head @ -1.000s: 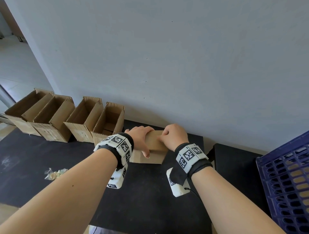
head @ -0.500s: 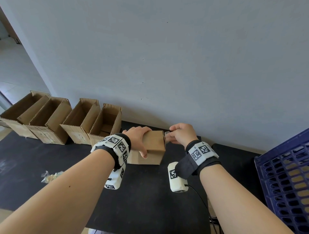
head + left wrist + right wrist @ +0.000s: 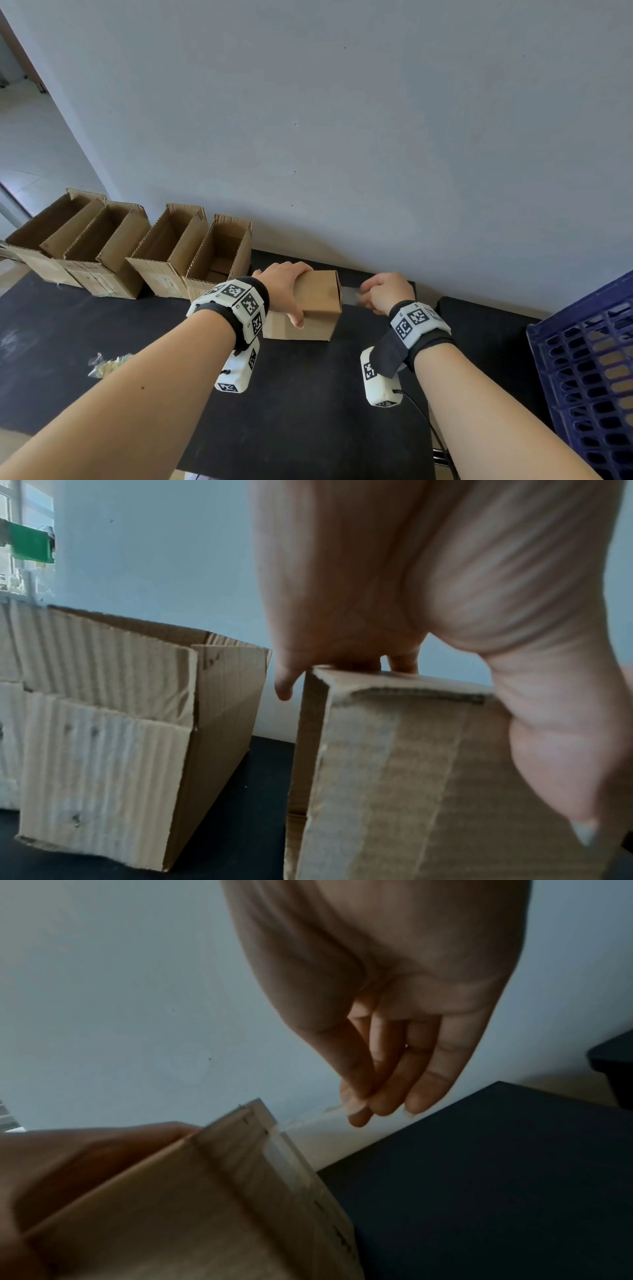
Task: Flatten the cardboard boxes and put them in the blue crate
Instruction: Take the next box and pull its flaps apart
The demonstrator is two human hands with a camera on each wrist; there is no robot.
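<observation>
Cardboard box in play: the small closed box (image 3: 310,305) is lying on its side on the black table (image 3: 291,411), just right of the row of open boxes (image 3: 130,250), which is lined up along the wall (image 3: 376,120) at 10 o'clock.
Left hand: the left hand (image 3: 286,291) is draped over the box top, fingers curled past the far edge and thumb down the near face; likely it is clamped there so the box is kept from sliding.
Right hand: the right hand (image 3: 385,293) is held just off the box's right end at 3 o'clock, thumb and fingertips (image 3: 359,1104) pinched on a clear tape strip (image 3: 351,294) that is stretched from that end.
Step judged: the seal is being peeled so the flaps can be freed and the box collapsed.
Blue crate: the blue crate (image 3: 589,370) is parked at 4 o'clock, well apart, across bare tabletop.
Room to move: open table is left at 3 o'clock for the pull; the wall is close behind, and the nearest open box is crowded against the left side.
</observation>
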